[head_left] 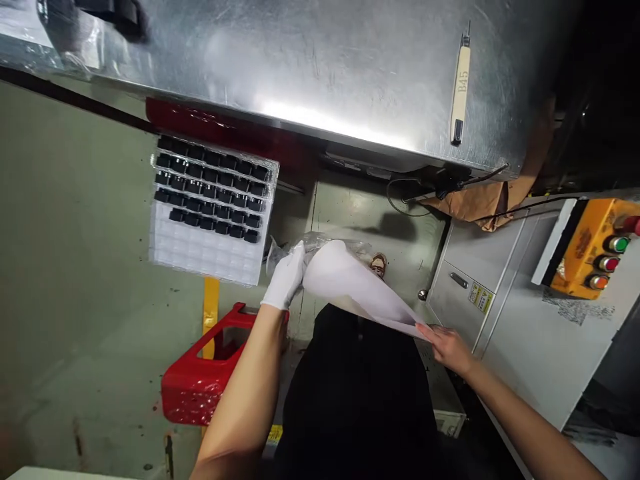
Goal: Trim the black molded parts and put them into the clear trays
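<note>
A thin white sheet (345,280), curled and bent, stretches between my two hands in front of my dark clothing. My left hand (289,272), in a white glove, is closed at the sheet's left end; its fingertips are partly hidden. Crumpled clear plastic film (320,239) shows just beyond that hand and behind the sheet. The bare fingers of my right hand (447,345) pinch the sheet's narrow right end. Left of my gloved hand is a white compartment tray (205,253) with rows of small black parts (213,177); its near rows hold none.
A metal table (300,60) runs across the top, with a beige-handled tool marked B45 (461,87) on it. A red stool (193,393) stands lower left. At right are a grey cabinet (480,247), brown paper (475,203) and an orange button box (590,250).
</note>
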A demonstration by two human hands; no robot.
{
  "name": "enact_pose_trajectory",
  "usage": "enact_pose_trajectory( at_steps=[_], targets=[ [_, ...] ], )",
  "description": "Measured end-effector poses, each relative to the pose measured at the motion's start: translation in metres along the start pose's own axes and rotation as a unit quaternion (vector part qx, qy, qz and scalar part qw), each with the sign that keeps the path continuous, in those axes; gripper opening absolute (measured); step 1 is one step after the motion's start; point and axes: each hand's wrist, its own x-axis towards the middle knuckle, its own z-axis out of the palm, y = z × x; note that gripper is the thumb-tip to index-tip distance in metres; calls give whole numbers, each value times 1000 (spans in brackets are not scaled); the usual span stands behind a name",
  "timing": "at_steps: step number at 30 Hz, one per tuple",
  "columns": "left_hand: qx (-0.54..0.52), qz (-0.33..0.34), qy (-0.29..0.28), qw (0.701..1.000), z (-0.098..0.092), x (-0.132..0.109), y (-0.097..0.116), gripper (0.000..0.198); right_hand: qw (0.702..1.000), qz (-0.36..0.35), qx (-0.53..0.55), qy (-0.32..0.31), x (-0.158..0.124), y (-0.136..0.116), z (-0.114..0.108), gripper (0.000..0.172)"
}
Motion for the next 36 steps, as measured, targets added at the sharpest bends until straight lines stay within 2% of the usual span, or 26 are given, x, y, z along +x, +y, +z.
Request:
enact_pose_trajectory(
  at_steps=[3,6,8,11,14,17,20,22,25,27,30,32,34,36],
  targets=[
    [23,-4,-2,1000,-2,-19,4,62,993,28,-34,-109,14,9,3,74],
    [103,39,-16,994,2,-38,9,57,977,50,-48,-204,42,4,-3,69],
    [180,43,-18,982,6,-49,11,54,965,63,-44,-251,64,2,-13,65],
    [268,23,24,963,5,-60,11,50,952,83,-18,-292,85,14,-32,64],
    [275,34,56,959,-1,-63,5,48,950,108,19,-292,84,37,-45,66],
    [234,66,54,969,-1,-63,-3,46,953,130,31,-271,78,45,-49,61],
    [160,107,43,980,12,-65,-4,48,954,116,27,-274,84,27,-47,64],
    [121,129,46,983,24,-67,0,49,948,105,15,-300,96,7,-45,63],
    [85,167,47,981,42,-75,8,51,933,115,-23,-340,117,-16,-43,47],
    [80,181,30,980,50,-84,9,50,928,143,-33,-342,127,-23,-44,43],
    [93,168,-2,981,63,-100,3,48,926,201,4,-320,137,-22,-47,40],
    [85,174,-34,980,74,-110,1,48,927,211,31,-309,141,-20,-48,35],
    [74,203,-81,973,86,-117,6,48,940,174,42,-292,147,-22,-46,31],
    [61,235,-124,962,99,-123,20,47,958,105,52,-261,155,-30,-40,30]
  ],
)
